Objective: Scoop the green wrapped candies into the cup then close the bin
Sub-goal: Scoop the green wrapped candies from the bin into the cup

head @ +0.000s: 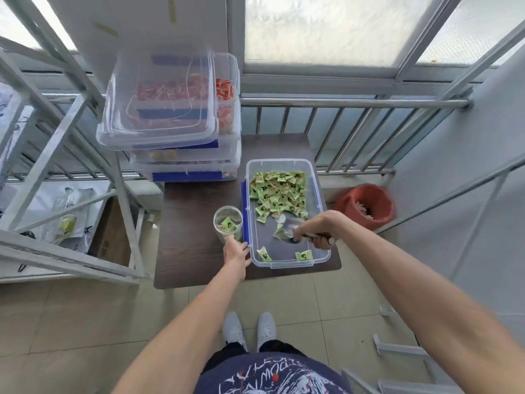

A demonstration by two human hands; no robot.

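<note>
Two hands in frame, one open bin [285,163], one cup [228,224], one metal scoop [289,232]. Bin sits center-right on the dark counter [187,251], clear w/ blue latches, no lid on it. Green wrapped candies [277,191] piled in the bin's far half, too many to count; two more lie apart near the front wall, lower part of the bin, and at least one sits at the scoop's bowl. Cup is clear, stands upright just left of the bin, w/ a few green candies inside.

Right hand [321,228] is closed round the scoop handle, reaching in over the bin's right wall; scoop bowl is low over the bin floor, mid-bin. Left hand [235,251] touches the cup's near side at its base, fingers loosely curled against it; how tight the grip is can't be told.

Upper left of frame: stacked clear bins [181,155], three at least, w/ red candies [224,89] showing in the top one, and a loose clear lid [159,109] tilted over the stack. Red bucket [366,206] on the floor at right.
</note>
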